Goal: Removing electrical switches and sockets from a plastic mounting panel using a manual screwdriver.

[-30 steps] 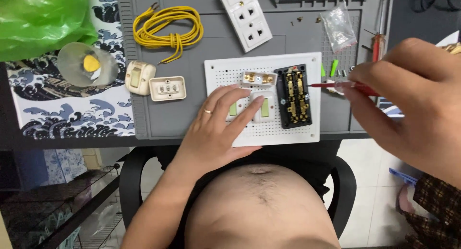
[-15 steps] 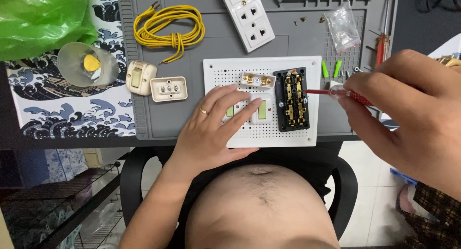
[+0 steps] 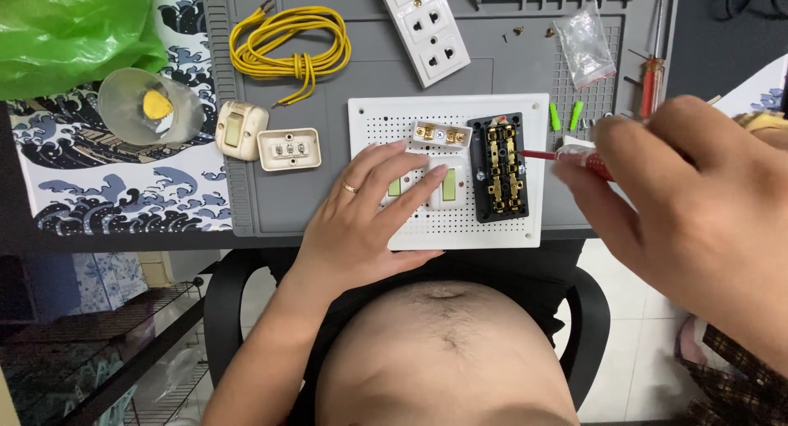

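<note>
A white perforated board (image 3: 450,229) lies at the near edge of a grey mat (image 3: 345,73). On its right part sits a black socket block (image 3: 498,167) with brass contacts, face up. The right hand (image 3: 689,204) is closed around a red screwdriver (image 3: 566,155); its thin tip reaches the block's right edge, but the handle is almost wholly hidden by the fingers, and the hand is blurred and cut off at the right border. The left hand (image 3: 369,213) lies flat on the board with fingers together and spread forward, holding nothing, covering part of two white switches (image 3: 443,188) with green rockers. Above them sits a small terminal strip (image 3: 442,133).

Left of the board are a cream switch (image 3: 240,129) and a cream base (image 3: 289,148). Farther back lie a coil of yellow wire (image 3: 287,44) and a white outlet strip (image 3: 423,28), cut off at the top. A clear bag (image 3: 584,42), two green plugs (image 3: 566,114) and another screwdriver (image 3: 650,65) lie at the right. A green bag (image 3: 74,28) and a clear cup (image 3: 148,106) sit at the left.
</note>
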